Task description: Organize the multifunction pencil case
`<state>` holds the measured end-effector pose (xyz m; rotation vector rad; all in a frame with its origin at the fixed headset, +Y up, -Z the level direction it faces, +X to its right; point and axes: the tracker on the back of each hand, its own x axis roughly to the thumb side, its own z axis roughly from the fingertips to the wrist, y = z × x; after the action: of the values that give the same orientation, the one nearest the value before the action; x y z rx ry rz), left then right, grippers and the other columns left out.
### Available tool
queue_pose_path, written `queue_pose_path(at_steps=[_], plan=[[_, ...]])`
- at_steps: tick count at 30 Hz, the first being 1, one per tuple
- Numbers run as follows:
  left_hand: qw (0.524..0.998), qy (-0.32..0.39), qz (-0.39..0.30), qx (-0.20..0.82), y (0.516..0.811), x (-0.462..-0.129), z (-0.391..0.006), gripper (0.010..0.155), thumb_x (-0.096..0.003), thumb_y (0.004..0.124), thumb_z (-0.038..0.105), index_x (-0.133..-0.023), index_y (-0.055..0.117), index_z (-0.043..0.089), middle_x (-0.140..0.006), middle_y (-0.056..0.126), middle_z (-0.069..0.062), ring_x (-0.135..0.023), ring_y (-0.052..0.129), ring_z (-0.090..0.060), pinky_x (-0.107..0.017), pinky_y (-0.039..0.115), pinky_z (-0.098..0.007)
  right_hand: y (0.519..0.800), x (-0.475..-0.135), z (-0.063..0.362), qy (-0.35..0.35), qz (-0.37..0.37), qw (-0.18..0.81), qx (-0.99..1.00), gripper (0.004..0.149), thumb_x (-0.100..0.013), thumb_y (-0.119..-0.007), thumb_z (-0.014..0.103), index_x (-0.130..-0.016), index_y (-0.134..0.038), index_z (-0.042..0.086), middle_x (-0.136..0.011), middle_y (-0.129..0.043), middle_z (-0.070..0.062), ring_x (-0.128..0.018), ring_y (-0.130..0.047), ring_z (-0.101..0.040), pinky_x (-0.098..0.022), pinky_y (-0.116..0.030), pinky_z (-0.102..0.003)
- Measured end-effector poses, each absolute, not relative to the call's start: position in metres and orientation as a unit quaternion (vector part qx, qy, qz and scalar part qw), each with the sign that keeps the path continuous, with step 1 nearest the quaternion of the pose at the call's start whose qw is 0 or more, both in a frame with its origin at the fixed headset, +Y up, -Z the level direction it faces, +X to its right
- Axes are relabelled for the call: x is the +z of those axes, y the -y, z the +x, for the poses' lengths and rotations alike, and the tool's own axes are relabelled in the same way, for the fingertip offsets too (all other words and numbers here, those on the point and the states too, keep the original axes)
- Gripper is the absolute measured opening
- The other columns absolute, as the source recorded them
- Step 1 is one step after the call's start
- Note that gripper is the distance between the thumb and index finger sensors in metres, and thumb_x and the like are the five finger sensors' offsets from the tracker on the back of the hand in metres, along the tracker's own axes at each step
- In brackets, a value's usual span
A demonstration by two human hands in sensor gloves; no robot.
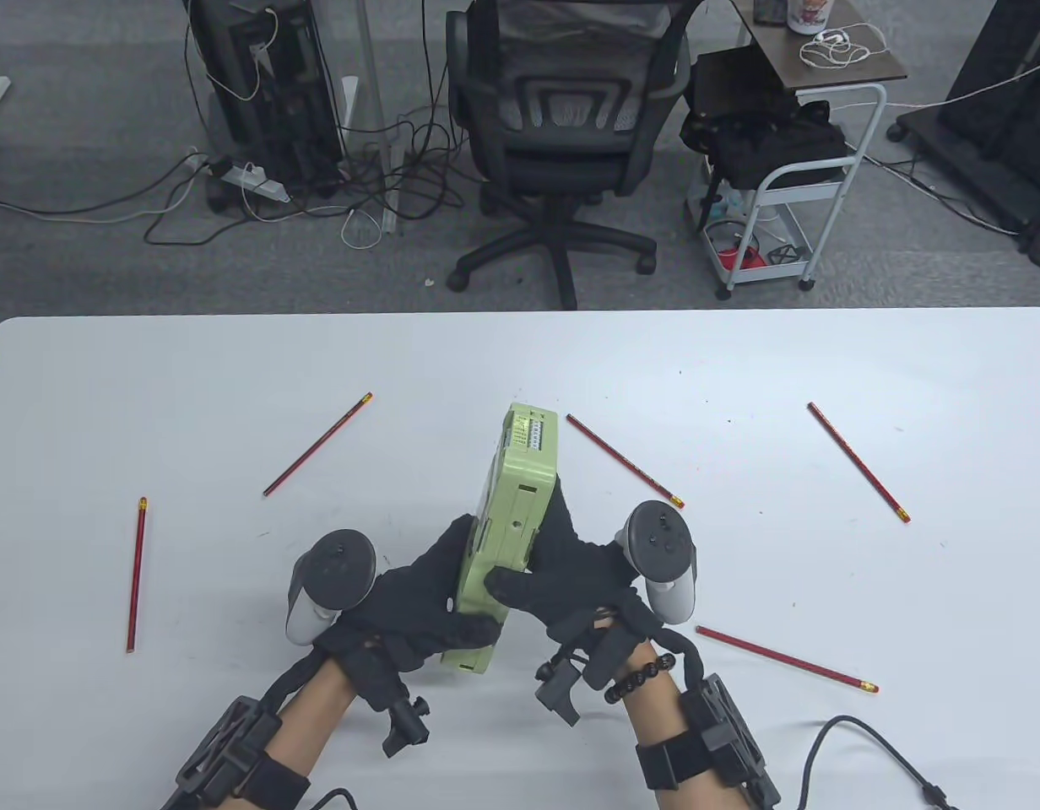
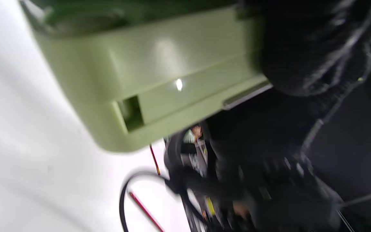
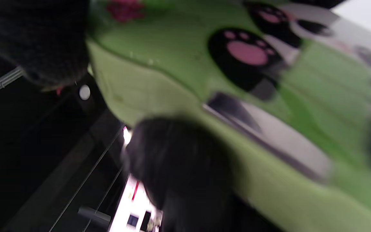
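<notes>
Table view shows a pale green hard-plastic pencil case [image 1: 507,523] held on edge near the middle of the white table [image 1: 824,591], gripped between both gloved hands. Left hand [image 1: 419,603] curls round its left side and near corner; right hand [image 1: 562,569] clamps the right side, thumb across the narrow edge. Right wrist view shows the paw-print lid, blurred. Five red pencils lie loose around it, the closest [image 1: 625,460] just right of the case. Judging by this, the case is being turned and inspected, closed; next it needs laying flat and opening before pencils go in.
</notes>
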<state>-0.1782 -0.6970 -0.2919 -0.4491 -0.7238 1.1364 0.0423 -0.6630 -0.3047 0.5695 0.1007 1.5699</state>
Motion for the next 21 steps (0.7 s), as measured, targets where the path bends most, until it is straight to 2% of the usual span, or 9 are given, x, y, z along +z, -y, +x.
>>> queue_pose_path(at_steps=[1,2,4,6,9,11,15,21], plan=[[0.773,0.338,-0.214,0.493,0.692,-0.289,-0.186,0.128,-0.0441,0.089,0.058,-0.111,0.002,-0.008,-0.119,0.014,-0.044,-0.104,0.030,-0.078,-0.068,0.040,-0.083,0.660,-0.306,0.040,-0.047,0.253,0.644,0.721,0.127,-0.042,-0.083,0.066,-0.105,-0.007,-0.015,-0.102,-0.035,-0.050,-0.089,-0.057,-0.075,-0.061,-0.056,-0.082],[0.802,0.338,-0.188,0.456,0.687,-0.288,-0.198,0.130,-0.0425,0.087,0.062,-0.111,0.003,-0.009,-0.119,0.014,-0.045,-0.104,0.030,-0.078,-0.067,0.041,-0.083,0.655,-0.307,0.038,-0.043,0.254,0.606,0.752,0.127,-0.042,-0.084,0.065,-0.106,-0.010,-0.015,-0.102,-0.036,-0.050,-0.089,-0.057,-0.075,-0.061,-0.056,-0.082],[0.856,0.310,-0.149,0.386,0.681,-0.287,-0.224,0.128,-0.0421,0.082,0.065,-0.111,0.005,-0.009,-0.119,0.016,-0.045,-0.104,0.031,-0.077,-0.067,0.042,-0.083,0.648,-0.310,0.034,-0.036,0.267,0.529,0.805,0.126,-0.041,-0.085,0.065,-0.107,-0.012,-0.014,-0.103,-0.037,-0.049,-0.090,-0.058,-0.075,-0.062,-0.055,-0.082],[0.896,0.255,-0.101,0.349,0.681,-0.286,-0.265,0.124,-0.0437,0.081,0.065,-0.113,0.010,-0.009,-0.119,0.024,-0.044,-0.105,0.036,-0.075,-0.068,0.045,-0.082,0.642,-0.315,0.024,-0.036,0.281,0.389,0.877,0.126,-0.041,-0.086,0.066,-0.108,-0.013,-0.013,-0.103,-0.039,-0.048,-0.091,-0.058,-0.074,-0.063,-0.055,-0.081],[0.919,0.196,-0.075,0.335,0.688,-0.286,-0.309,0.123,-0.0442,0.083,0.063,-0.113,0.010,-0.009,-0.119,0.021,-0.045,-0.103,0.035,-0.076,-0.067,0.043,-0.082,0.647,-0.323,-0.002,-0.053,0.288,0.197,0.935,0.125,-0.039,-0.087,0.065,-0.110,-0.016,-0.010,-0.105,-0.039,-0.046,-0.092,-0.058,-0.073,-0.064,-0.054,-0.081],[0.929,0.181,-0.064,0.316,0.688,-0.286,-0.319,0.122,-0.0441,0.082,0.063,-0.113,0.011,-0.009,-0.119,0.021,-0.044,-0.104,0.035,-0.075,-0.068,0.043,-0.081,0.661,-0.328,-0.025,-0.079,0.292,0.088,0.949,0.124,-0.038,-0.088,0.064,-0.111,-0.018,-0.007,-0.106,-0.040,-0.045,-0.093,-0.058,-0.072,-0.066,-0.053,-0.080],[0.942,0.173,-0.080,0.278,0.696,-0.292,-0.313,0.121,-0.0440,0.083,0.062,-0.114,0.012,-0.008,-0.120,0.021,-0.044,-0.105,0.035,-0.074,-0.069,0.043,-0.080,0.696,-0.333,-0.058,-0.121,0.293,0.008,0.948,0.122,-0.037,-0.090,0.062,-0.112,-0.019,-0.002,-0.107,-0.039,-0.043,-0.095,-0.056,-0.071,-0.067,-0.051,-0.079],[0.946,0.193,-0.135,0.224,0.719,-0.298,-0.293,0.117,-0.0447,0.084,0.060,-0.115,0.017,-0.005,-0.120,0.025,-0.042,-0.106,0.035,-0.072,-0.070,0.044,-0.079,0.726,-0.330,-0.077,-0.145,0.303,-0.019,0.942,0.117,-0.036,-0.091,0.061,-0.113,-0.023,0.005,-0.109,-0.040,-0.041,-0.096,-0.054,-0.070,-0.068,-0.048,-0.078]])
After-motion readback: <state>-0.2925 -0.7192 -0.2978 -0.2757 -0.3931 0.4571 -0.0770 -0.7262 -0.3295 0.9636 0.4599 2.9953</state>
